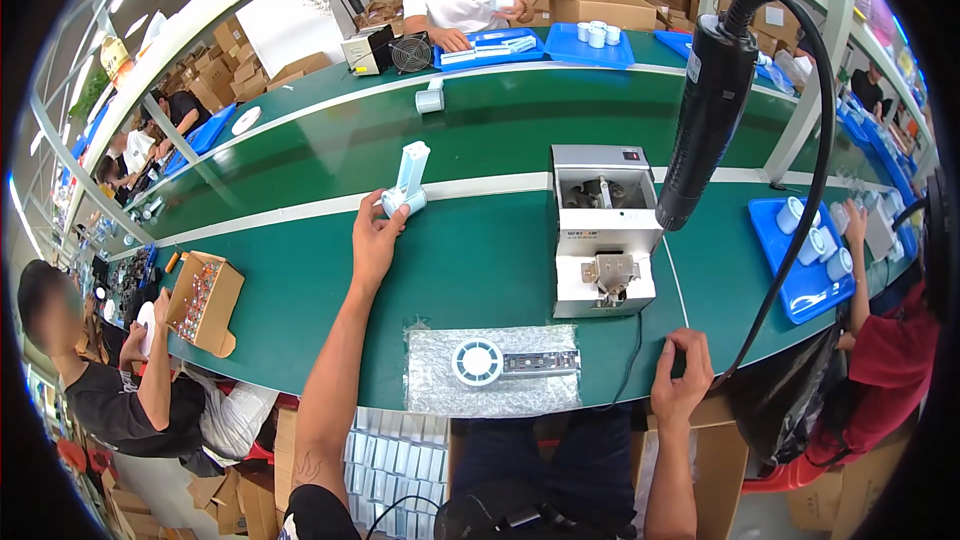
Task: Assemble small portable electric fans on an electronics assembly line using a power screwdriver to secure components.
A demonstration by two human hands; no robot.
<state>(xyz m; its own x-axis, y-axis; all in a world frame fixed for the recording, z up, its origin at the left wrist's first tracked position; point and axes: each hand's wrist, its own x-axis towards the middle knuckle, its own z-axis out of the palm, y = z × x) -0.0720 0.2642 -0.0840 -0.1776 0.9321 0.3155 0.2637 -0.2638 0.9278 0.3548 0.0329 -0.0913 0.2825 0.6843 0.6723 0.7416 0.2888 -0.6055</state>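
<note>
My left hand (pixel 377 227), reaching forward over the green bench, is closed on the round end of a pale blue plastic housing (pixel 410 172). Its oblong part points up and away from me. My right hand (pixel 682 375) rests at the bench's front edge with curled fingers; whether they hold anything is hidden. A thin white strip or cord (pixel 676 280) runs toward its fingertips. Between my arms, a round white slotted part (pixel 477 362) joined to a dark circuit board (pixel 540 364) lies on a bubble-wrap mat (pixel 440 398).
A grey-white bench machine (pixel 604 285) stands right of centre, below a hanging black tool (pixel 706 110) with a cable. An open carton of small parts (pixel 207 302) is at left, a blue tray (pixel 808 290) at right. Another housing (pixel 430 98) lies farther back. Co-workers sit around.
</note>
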